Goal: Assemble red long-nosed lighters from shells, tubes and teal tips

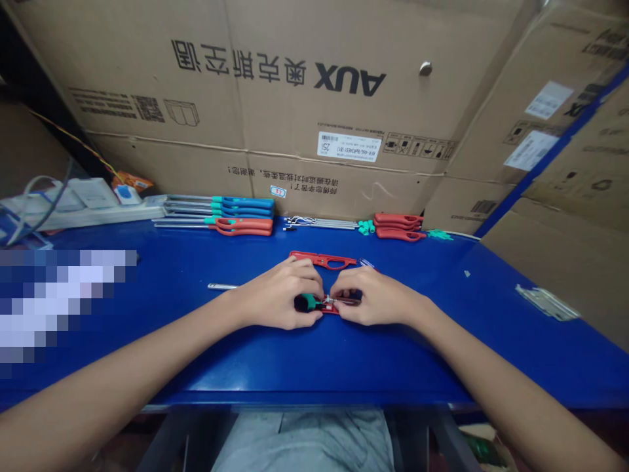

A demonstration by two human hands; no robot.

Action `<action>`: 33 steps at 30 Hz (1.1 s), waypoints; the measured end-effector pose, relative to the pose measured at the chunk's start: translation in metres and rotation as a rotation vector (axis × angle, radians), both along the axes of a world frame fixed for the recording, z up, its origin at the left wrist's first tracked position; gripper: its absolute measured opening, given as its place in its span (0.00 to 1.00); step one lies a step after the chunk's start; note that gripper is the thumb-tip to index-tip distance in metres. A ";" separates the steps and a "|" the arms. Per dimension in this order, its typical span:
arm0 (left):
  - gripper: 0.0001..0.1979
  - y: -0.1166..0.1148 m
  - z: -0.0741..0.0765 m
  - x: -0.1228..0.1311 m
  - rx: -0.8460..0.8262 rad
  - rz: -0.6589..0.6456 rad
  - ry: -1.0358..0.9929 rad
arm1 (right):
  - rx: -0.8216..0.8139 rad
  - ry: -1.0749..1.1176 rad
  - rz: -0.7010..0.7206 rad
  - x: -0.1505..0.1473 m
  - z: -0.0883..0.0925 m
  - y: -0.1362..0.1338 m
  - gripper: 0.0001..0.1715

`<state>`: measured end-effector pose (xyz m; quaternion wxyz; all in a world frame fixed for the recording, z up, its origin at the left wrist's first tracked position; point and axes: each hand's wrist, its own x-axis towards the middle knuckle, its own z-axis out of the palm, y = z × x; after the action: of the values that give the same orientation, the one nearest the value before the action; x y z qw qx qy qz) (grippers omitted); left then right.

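Note:
Both my hands rest on the blue table [344, 360] at its middle. My left hand [280, 295] is closed around a long lighter part [314, 303] with a green collar and a red body; its metal tube [222, 286] sticks out to the left. My right hand [376, 298] pinches the right end of the same part, fingers pressed together. Just behind my fingers lies a red half-shell [324, 260] of a lighter handle.
A row of finished lighters with blue and red handles [230, 213] lies at the back left, and red-handled ones with green collars [393, 227] at the back right. Cardboard boxes [304, 98] wall the table's far side. Metal strips [548, 303] lie at right, a power strip [93, 200] at left.

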<state>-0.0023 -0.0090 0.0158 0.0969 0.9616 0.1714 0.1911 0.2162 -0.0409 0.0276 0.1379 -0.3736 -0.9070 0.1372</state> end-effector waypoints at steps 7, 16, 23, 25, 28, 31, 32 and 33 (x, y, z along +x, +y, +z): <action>0.08 -0.001 0.001 0.000 0.006 -0.026 0.031 | -0.003 -0.009 0.004 0.000 0.000 0.001 0.06; 0.11 0.000 0.001 0.000 -0.003 -0.022 0.055 | -0.019 -0.012 -0.009 -0.001 0.000 0.001 0.08; 0.06 0.003 0.013 -0.008 0.032 0.067 0.111 | -0.026 -0.026 -0.018 -0.001 0.002 0.000 0.07; 0.06 0.004 0.013 -0.008 0.040 0.055 0.119 | -0.032 -0.028 -0.018 -0.001 0.003 0.000 0.07; 0.08 0.005 0.011 -0.008 0.049 0.073 0.118 | -0.037 -0.029 -0.018 -0.001 0.003 -0.001 0.08; 0.08 0.006 0.010 -0.007 0.050 0.091 0.121 | -0.035 -0.024 -0.020 -0.001 0.003 -0.001 0.07; 0.08 0.006 0.010 -0.007 0.049 0.092 0.128 | -0.033 -0.022 -0.020 -0.001 0.003 -0.001 0.07; 0.07 0.007 0.011 -0.007 0.048 0.093 0.135 | -0.033 -0.020 -0.019 -0.001 0.003 -0.001 0.07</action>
<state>-0.0091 -0.0024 0.0263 0.0531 0.9654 0.2173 0.1341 0.2148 -0.0416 0.0304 0.1239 -0.3855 -0.9025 0.1469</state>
